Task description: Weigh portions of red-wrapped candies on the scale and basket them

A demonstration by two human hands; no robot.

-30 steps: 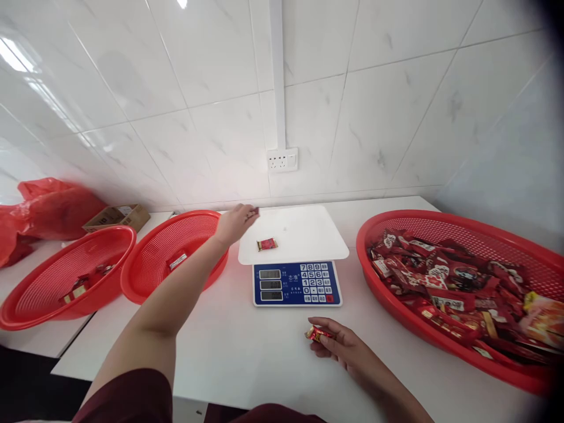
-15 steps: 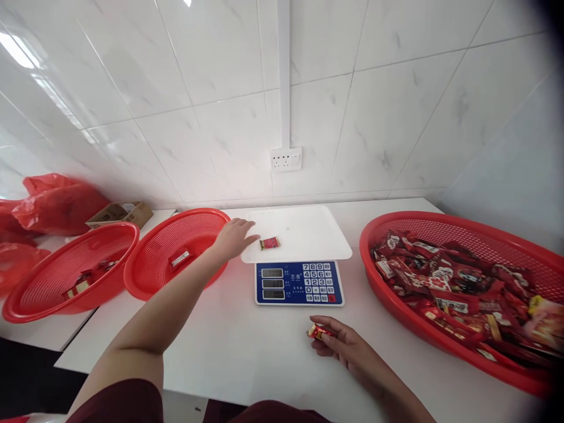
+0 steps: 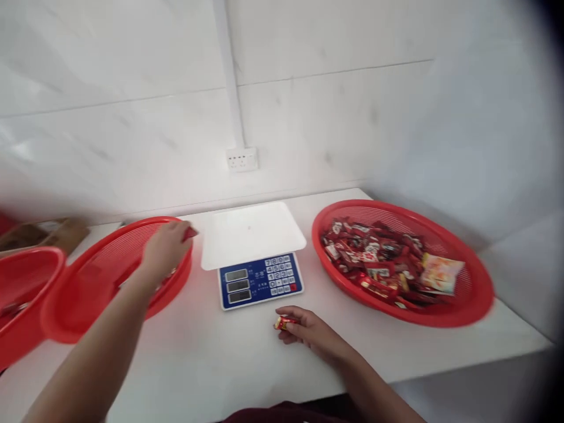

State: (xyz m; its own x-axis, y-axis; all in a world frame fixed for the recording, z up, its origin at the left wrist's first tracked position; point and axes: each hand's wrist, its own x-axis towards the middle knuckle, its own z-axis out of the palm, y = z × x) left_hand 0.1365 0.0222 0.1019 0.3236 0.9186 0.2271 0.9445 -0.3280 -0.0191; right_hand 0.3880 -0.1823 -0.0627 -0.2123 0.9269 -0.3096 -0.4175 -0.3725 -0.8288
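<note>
My left hand (image 3: 165, 249) is closed on a small red candy packet (image 3: 189, 233), held over the right rim of the middle red basket (image 3: 66, 320). Motion blurs that hand a little. My right hand (image 3: 308, 332) pinches a red and gold wrapped candy (image 3: 284, 322) just above the table, in front of the scale. The scale has a bare white pan (image 3: 253, 232) and a blue keypad panel (image 3: 262, 281). Inside the middle basket lies a packet with a white label, partly hidden by my left forearm.
A large red basket (image 3: 478, 299) on the right holds many red snack packets (image 3: 374, 252) and one pale packet (image 3: 442, 273). Another red basket (image 3: 30, 267) stands at far left, before a cardboard box (image 3: 66, 235). A wall socket (image 3: 242, 159) sits behind the scale.
The red packet has left the scale pan and is now in my left hand, which moved left to the basket. My right hand keeps its candy. The view has turned right.
</note>
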